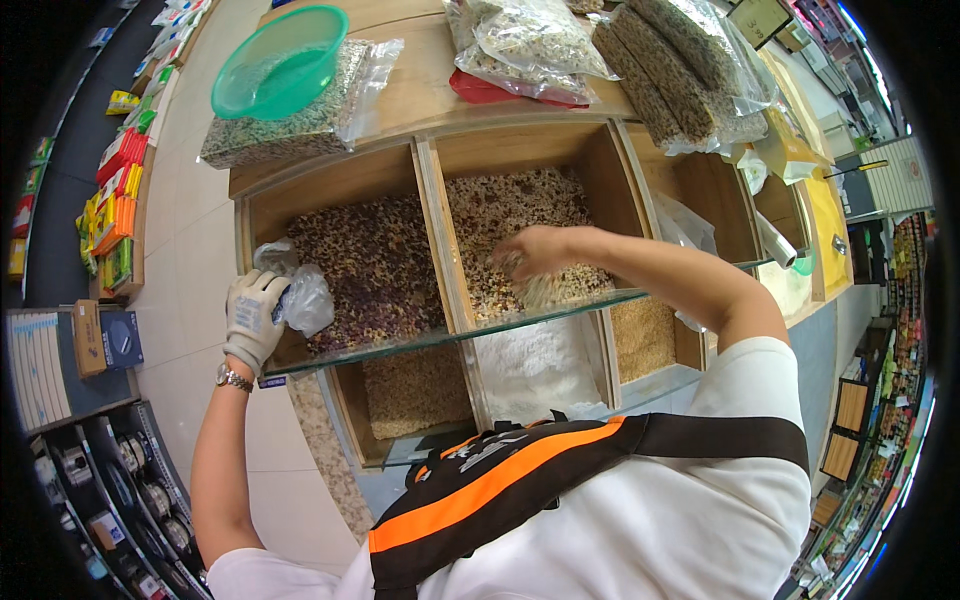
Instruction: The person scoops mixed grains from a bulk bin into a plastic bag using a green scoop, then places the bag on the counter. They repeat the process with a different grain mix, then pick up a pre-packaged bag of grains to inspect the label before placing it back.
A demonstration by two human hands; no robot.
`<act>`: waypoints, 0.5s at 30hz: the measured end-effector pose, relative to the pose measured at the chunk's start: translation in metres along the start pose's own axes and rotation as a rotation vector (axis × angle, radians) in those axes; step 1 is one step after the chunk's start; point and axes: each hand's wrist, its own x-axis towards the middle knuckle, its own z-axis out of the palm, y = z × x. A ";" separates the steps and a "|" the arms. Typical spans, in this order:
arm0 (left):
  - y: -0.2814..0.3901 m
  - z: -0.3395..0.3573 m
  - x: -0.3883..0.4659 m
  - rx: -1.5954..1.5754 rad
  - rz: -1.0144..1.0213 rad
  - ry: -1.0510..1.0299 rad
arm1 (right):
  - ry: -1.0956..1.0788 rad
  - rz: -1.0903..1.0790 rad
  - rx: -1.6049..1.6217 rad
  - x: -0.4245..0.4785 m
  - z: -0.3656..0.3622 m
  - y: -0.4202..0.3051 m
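Observation:
My left hand [255, 311], in a whitish knit work glove, rests at the left rim of a wooden bin. It grips a crumpled clear plastic bag [308, 300] that bulges over the bin's corner. Below that bag lies a dark purple-brown grain mix [367, 270]. Bare and motion-blurred, my right hand [536, 255] is low in the neighbouring compartment, over a lighter mix of grains [517, 202]. Pale grains [551, 291] blur beneath its palm as they fall. Some grain shows at its curled fingers, whose tips are indistinct.
A glass panel edge [420, 345] crosses in front of both compartments. Below are bins of white powder [536, 367] and brown grain [416, 394]. A green plastic basin [281, 64] sits on a packed grain bag [277, 142]; more bagged grain [675, 67] lies behind. Wooden dividers [439, 225] separate the bins.

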 end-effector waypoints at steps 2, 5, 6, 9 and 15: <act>-0.001 -0.001 0.000 0.004 -0.010 -0.018 | -0.105 -0.124 -0.070 0.014 0.017 -0.011; -0.002 0.003 0.000 0.004 -0.003 -0.019 | -0.306 -0.221 0.009 0.031 0.051 -0.022; -0.003 0.004 0.002 0.004 0.003 -0.015 | -0.277 -0.176 -0.025 0.037 0.056 -0.018; -0.003 0.003 0.003 0.012 0.009 -0.006 | -0.183 -0.070 -0.090 0.055 0.058 -0.006; 0.000 0.001 0.000 0.012 -0.018 -0.013 | 0.301 0.135 -0.072 0.055 -0.035 0.059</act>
